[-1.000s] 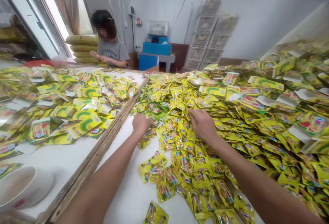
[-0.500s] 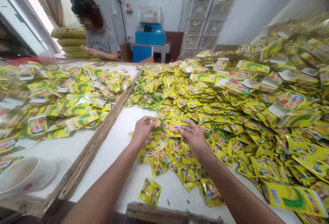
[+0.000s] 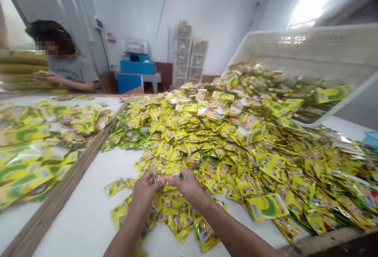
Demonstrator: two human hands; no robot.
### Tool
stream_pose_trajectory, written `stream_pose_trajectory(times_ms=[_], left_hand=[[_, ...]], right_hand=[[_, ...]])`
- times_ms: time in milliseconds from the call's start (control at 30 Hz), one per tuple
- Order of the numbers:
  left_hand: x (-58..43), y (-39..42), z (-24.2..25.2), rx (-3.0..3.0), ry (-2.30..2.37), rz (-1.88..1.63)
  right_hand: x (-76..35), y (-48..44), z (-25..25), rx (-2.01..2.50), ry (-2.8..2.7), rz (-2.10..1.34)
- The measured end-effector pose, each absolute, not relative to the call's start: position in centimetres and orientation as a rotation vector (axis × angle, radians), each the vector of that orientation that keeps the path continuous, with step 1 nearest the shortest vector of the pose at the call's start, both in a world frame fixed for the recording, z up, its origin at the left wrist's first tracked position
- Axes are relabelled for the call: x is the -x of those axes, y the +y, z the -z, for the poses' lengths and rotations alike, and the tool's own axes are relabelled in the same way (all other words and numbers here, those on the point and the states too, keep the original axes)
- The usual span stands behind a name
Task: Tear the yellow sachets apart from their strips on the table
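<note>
The left hand [image 3: 144, 190] and right hand [image 3: 188, 186] meet fingertip to fingertip, both pinching one small bunch of yellow sachets [image 3: 167, 172], held just over the near edge of the heap [image 3: 236, 139] on the white surface [image 3: 88, 209]. Farther right, the heap runs up into a tilted white basket [image 3: 295, 48].

Bare forearms, left hand [image 3: 144, 191], right hand [image 3: 188, 186]

A small packing workshop: sachets [image 3: 206, 139] heaped over the bench [image 3: 88, 209], stacked crates [image 3: 189, 52] at twelve o'clock.
</note>
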State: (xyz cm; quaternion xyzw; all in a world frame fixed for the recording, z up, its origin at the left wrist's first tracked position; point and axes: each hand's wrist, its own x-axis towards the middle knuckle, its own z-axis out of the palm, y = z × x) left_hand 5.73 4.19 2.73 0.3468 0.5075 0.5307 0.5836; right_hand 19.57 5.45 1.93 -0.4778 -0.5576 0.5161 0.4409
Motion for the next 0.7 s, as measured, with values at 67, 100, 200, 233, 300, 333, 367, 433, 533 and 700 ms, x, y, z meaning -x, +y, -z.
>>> stream_pose_trajectory(times_ms=[67, 100, 200, 233, 300, 333, 367, 433, 533, 700], left_hand=[[-6.1, 4.1, -2.4, -0.852, 1.257, -1.239], [-6.2, 4.0, -2.1, -0.876, 1.292, -1.255], [-6.0, 3.9, -0.9, -0.987, 1.383, -1.254], [-5.9, 3.9, -0.5, -1.036, 1.405, -1.226], [-5.7, 4.0, 0.2, -1.119, 1.440, -1.156], [-5.7, 4.1, 0.4, -1.147, 1.453, -1.133], [-5.6, 4.2, 0.7, -1.164, 1.467, -1.119], [-5.5, 4.4, 0.9, -1.173, 1.486, -1.101], [-5.4, 4.6, 1.0, -1.180, 1.497, -1.103], [-5.5, 4.5, 0.7, -1.185, 1.520, -1.150]], right_hand=[[-20.8, 6.2, -2.9, 1.276, -1.393, -1.181], [-21.8, 6.8, -3.7, 1.310, -1.368, -1.122], [-26.0, 10.3, -7.4, 1.410, -1.218, -0.807], [-27.8, 11.8, -8.9, 1.474, -1.142, -0.664], [-31.7, 14.9, -12.1, 1.620, -0.954, -0.376], [-33.7, 16.3, -13.5, 1.667, -0.903, -0.300], [-35.4, 17.6, -14.7, 1.681, -0.898, -0.309], [-38.2, 19.3, -16.5, 1.684, -0.934, -0.390], [-39.6, 20.3, -16.9, 1.640, -1.051, -0.627], [-35.9, 19.1, -14.2, 1.528, -1.229, -0.845]])
